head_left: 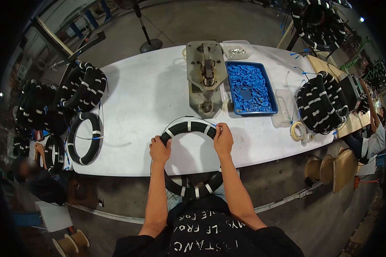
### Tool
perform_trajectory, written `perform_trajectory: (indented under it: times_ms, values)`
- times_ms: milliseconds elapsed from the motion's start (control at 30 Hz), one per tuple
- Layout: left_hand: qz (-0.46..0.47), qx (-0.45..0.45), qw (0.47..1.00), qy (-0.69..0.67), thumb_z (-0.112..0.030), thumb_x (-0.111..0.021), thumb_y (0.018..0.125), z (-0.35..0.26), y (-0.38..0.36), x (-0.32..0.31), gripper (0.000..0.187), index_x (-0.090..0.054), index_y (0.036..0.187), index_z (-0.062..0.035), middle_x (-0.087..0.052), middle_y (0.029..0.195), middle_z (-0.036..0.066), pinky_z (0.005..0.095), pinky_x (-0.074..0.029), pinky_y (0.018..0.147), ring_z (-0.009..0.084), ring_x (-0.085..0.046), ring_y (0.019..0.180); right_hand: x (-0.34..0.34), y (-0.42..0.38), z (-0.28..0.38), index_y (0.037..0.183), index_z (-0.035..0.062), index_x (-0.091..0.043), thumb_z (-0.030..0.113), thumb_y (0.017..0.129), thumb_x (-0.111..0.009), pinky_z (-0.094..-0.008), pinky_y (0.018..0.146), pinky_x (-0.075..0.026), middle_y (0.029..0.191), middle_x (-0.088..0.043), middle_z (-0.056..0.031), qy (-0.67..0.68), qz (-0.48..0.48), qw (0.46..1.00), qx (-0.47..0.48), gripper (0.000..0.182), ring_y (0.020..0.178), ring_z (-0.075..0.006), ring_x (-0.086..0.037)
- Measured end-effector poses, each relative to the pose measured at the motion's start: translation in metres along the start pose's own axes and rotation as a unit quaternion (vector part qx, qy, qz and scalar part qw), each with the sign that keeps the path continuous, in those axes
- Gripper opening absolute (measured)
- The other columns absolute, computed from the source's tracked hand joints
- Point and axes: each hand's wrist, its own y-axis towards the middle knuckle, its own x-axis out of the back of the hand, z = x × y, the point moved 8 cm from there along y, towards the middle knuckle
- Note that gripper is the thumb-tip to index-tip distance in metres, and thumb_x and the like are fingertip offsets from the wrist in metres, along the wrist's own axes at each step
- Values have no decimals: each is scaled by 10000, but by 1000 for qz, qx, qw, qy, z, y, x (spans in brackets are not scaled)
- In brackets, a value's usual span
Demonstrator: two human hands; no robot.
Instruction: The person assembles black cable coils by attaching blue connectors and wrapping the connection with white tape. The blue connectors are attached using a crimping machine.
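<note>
A black cable coil (193,127), bound with white tape bands, leans between the table's front edge and the lap. My left hand (160,149) is closed around the coil's left side. At its upper right, my right hand (223,139) pinches the cable end (214,125), which has a blue and white tip. The loose end arcs over the top of the coil towards the left hand. Just beyond stands a metal hand press (206,77) with a lever on top. Whether the right palm also touches the coil is hidden.
On the white table (137,98) are a blue tray (272,100) of small blue connectors, a clear box of small parts (237,52), tape rolls (297,131) and a single coil (71,143). Coil stacks stand left (83,88) and right (321,103). Other people sit at both sides.
</note>
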Motion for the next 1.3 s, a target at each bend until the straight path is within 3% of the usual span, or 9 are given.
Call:
perform_trajectory:
  times_ms: [133,200,267,367,467,500,700,933,1300]
  values:
    - [80,39,996,24,-411,-758,788,-19,10,8,651,-514,1261,-35,-525,1259,193,600,-392,963,426,-496,1173,-6,15,21,975,82,-621,126,925,-594,-424,720,-486,899,-653,-95,20,21,993,119,72,867,-339,-623]
    - [-111,-211,971,5,-388,-760,790,-72,11,26,665,-511,1285,-20,-552,1242,179,552,-375,992,377,-484,1196,-13,29,27,971,78,-632,116,920,-597,-418,725,-487,895,-653,-99,28,53,987,149,73,859,-337,-619]
    - [-41,-351,931,-87,-325,-744,814,-115,19,14,633,-491,1334,-67,-535,1275,166,540,-345,1016,373,-461,1210,-20,38,29,967,74,-643,105,914,-601,-411,730,-488,891,-653,-103,36,88,980,175,74,851,-335,-615]
    - [-42,-407,906,-105,-277,-718,850,-162,23,-4,496,-562,1298,-133,-587,1202,110,499,-373,984,326,-524,1147,-27,50,21,999,50,-653,55,884,-630,-394,740,-495,906,-660,-132,91,118,970,192,118,852,-334,-621]
    - [88,-364,911,-172,-316,-688,871,-180,36,-38,318,-670,1165,-195,-631,1053,13,504,-411,939,248,-602,1019,-27,56,15,998,45,-650,57,878,-646,-397,718,-500,910,-669,-141,121,102,972,173,121,830,-334,-637]
    - [35,-350,916,-191,-315,-685,870,-182,37,-33,217,-731,1038,-185,-641,938,-13,449,-472,826,230,-634,880,-27,59,19,998,45,-650,57,878,-646,-397,718,-500,910,-669,-141,123,104,972,174,121,830,-334,-637]
    - [20,-258,941,-217,-188,-613,928,-171,45,-44,131,-697,937,-89,-642,917,80,437,-488,762,304,-613,846,-35,67,9,995,20,-643,72,889,-658,-357,655,-491,831,-654,-164,75,135,981,115,118,723,-285,-639]
    - [-110,-305,943,-70,-169,-510,961,-173,40,-35,177,-563,886,-18,-606,868,167,487,-477,762,382,-571,866,-38,78,10,976,16,-615,114,930,-621,-378,685,-495,858,-667,-174,86,140,978,131,109,759,-326,-647]
    - [-59,-256,961,-92,-304,-502,958,-177,63,-36,355,-591,753,-27,-640,718,182,481,-505,595,392,-632,670,-44,60,4,981,15,-548,204,986,-539,-414,719,-472,853,-632,-165,26,143,979,145,189,780,-363,-602]
